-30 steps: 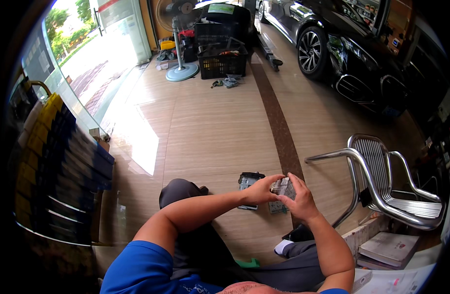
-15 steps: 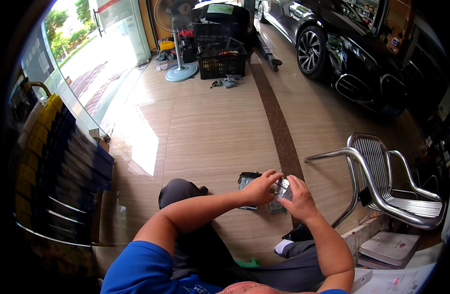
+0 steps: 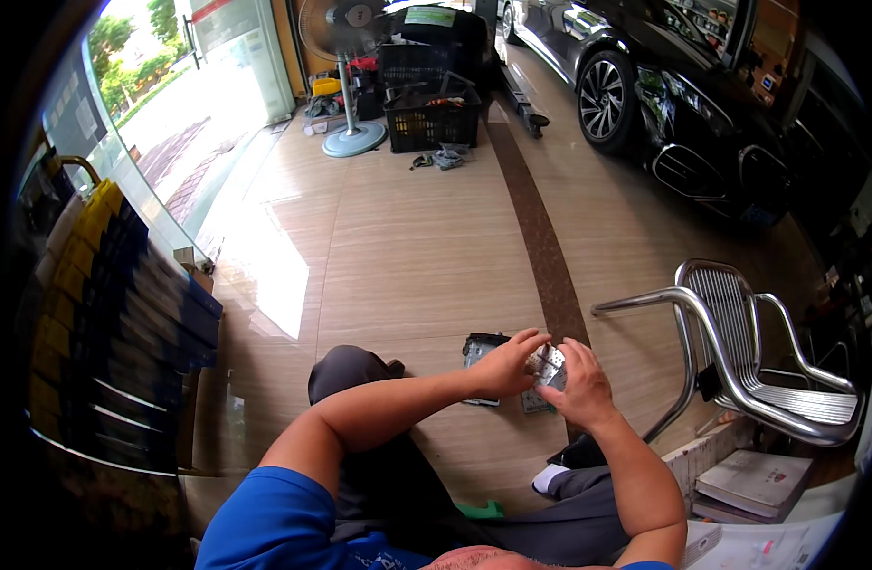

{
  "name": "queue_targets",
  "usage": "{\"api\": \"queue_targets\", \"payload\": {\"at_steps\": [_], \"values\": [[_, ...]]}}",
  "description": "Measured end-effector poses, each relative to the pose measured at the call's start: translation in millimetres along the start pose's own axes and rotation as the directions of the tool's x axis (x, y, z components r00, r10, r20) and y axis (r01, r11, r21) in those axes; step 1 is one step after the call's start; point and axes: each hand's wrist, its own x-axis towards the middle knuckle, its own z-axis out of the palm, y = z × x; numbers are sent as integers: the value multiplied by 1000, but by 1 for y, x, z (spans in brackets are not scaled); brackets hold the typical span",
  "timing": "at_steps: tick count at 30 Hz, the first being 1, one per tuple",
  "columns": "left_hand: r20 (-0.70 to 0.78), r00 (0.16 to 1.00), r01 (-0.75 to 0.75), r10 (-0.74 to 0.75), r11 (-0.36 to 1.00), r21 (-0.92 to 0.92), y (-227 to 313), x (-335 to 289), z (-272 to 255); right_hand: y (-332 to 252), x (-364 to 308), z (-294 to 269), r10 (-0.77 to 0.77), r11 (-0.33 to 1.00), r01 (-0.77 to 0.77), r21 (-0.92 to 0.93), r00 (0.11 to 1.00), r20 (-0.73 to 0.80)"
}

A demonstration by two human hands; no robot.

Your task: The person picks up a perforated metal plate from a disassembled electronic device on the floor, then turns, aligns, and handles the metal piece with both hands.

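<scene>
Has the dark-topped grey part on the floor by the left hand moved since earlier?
No. The dark-topped grey part lies in the same place, left of the brown floor strip.

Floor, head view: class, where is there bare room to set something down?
Bare: the floor between the grey bundle and the left hand, left of the brown strip; and a patch between that strip, the black car and the metal chair. Crowded: around the held metal piece and right hand, with parts lying close.
</scene>
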Motion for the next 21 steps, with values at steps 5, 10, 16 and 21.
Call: {"api": "queue_targets", "payload": {"at_steps": [5,10,16,21], "values": [[-72,995,-66,62,996,-64,-16,6,5,-2,4,-7,-58,994,44,-100,987,-149],[170,913,407,-370,843,-351,-6,10,-6,6,5,-6,-105,976,51,-211,963,-249],[299,859,498,-416,542,-677,-6,10,-13,0,8,-3,-198,951,122,-285,947,-252],[369,869,488,-331,440,-754,-11,12,-13,-5,5,3,-226,939,151,-309,949,-220]]}}
